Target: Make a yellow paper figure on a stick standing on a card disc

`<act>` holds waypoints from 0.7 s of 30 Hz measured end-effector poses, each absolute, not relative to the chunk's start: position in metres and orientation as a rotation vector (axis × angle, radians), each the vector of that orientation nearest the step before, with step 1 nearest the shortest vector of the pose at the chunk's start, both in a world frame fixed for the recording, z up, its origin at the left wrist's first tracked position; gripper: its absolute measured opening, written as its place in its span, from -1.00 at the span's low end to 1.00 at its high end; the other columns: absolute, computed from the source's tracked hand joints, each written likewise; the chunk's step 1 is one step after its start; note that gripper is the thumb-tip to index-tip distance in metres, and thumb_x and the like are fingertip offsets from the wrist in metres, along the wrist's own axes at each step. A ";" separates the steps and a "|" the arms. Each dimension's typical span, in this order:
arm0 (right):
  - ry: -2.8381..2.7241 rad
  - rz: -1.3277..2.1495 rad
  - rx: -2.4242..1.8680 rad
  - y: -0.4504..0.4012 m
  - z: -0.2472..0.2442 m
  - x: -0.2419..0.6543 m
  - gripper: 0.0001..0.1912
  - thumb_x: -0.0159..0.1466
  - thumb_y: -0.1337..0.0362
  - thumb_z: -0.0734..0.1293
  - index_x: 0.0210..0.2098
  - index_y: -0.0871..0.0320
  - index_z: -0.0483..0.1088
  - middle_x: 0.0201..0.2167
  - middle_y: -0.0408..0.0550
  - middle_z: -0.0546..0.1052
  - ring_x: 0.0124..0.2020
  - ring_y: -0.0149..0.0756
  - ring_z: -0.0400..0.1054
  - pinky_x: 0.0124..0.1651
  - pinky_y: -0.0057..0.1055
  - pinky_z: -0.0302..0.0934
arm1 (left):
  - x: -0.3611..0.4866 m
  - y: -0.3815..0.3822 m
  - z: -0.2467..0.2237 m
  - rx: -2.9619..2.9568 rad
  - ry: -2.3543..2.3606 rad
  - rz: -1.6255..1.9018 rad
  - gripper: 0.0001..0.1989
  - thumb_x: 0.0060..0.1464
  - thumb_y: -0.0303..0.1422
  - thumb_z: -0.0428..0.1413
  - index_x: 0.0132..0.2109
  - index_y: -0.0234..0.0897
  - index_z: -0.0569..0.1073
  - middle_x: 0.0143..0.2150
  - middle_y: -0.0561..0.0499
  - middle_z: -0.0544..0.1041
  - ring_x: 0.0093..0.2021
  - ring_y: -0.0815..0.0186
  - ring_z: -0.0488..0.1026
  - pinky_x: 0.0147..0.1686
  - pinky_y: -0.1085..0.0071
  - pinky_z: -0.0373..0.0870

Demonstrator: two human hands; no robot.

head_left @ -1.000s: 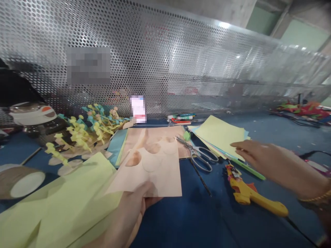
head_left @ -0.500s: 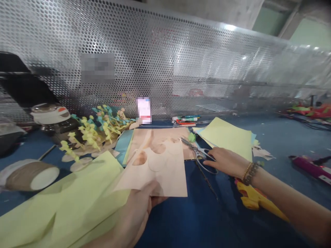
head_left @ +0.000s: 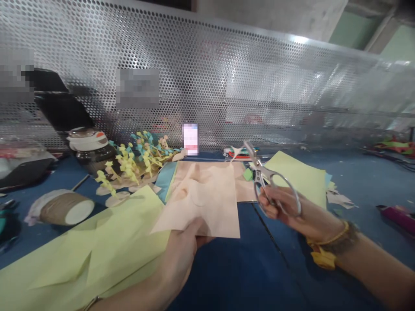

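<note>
My left hand [head_left: 181,246] pinches the near edge of a pale peach paper sheet [head_left: 214,211], thumb on top. Cut-outs run along the sheet's far edge, and a round outline shows on its face. To the right, my right hand [head_left: 285,207] is closed on metal scissors [head_left: 259,172] held up off the table, blades pointing up and away, apart from the sheet. A small peach scrap [head_left: 238,152] appears close to the blade tips; whether it touches them I cannot tell. Behind the held sheet lies more peach paper [head_left: 246,192].
Yellow-green sheets [head_left: 123,233] spread at left, another yellow sheet [head_left: 295,172] at right. Paper flowers [head_left: 129,164], a dark jar [head_left: 92,151] and a tipped paper cup [head_left: 65,207] stand left. A phone [head_left: 190,140] leans on the perforated metal screen. A purple tool [head_left: 397,216] lies far right.
My right hand has lifted the scissors away from the sheet's cut edge and turned their blades upward. My left hand keeps its hold on the sheet. The view has shifted slightly left.
</note>
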State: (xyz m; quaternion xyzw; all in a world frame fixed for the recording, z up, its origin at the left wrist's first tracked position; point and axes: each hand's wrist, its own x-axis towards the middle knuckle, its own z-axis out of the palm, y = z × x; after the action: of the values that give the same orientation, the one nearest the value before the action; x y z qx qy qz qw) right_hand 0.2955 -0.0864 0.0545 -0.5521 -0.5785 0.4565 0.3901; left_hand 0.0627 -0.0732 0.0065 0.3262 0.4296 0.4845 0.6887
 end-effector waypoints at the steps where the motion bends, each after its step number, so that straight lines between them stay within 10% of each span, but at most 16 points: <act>1: -1.412 1.175 -1.341 -0.087 0.050 0.283 -0.70 0.29 0.04 0.15 -0.45 0.11 0.18 -0.51 -0.17 0.28 -0.56 -0.42 0.18 -0.45 -0.43 0.21 | 0.061 -0.072 0.006 0.746 0.967 1.090 -0.62 0.03 -0.41 0.11 0.05 -0.24 0.39 0.05 -0.07 0.49 -0.09 0.17 0.50 -0.28 0.33 0.51; 12: -0.938 1.125 -1.078 -0.089 0.003 0.244 -0.74 0.25 0.04 0.26 -0.31 0.12 0.30 -0.41 -0.16 0.31 -0.53 -0.44 0.15 -0.47 -0.43 0.13 | 0.045 -0.069 -0.005 1.103 1.429 1.112 -0.76 0.01 -0.22 0.12 -0.24 -0.25 0.55 -0.13 -0.05 0.60 0.03 0.07 0.43 0.10 0.24 0.24; 21: -0.849 1.150 -1.083 -0.090 -0.003 0.261 -0.80 0.24 0.20 0.33 -0.46 0.13 0.30 -0.67 -0.24 0.31 -0.61 -0.45 0.12 -0.53 -0.47 0.03 | 0.052 -0.068 0.009 1.203 1.488 1.035 -0.88 -0.07 -0.29 0.14 -0.42 -0.21 0.53 -0.31 -0.03 0.62 -0.10 0.02 0.48 -0.02 0.23 0.31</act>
State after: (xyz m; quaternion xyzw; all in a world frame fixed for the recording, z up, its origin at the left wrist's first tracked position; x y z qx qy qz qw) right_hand 0.2613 -0.0903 -0.0032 -0.4719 -0.3699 0.5011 0.6241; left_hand 0.0524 -0.0684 0.0090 0.4898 0.6056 0.4213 0.4647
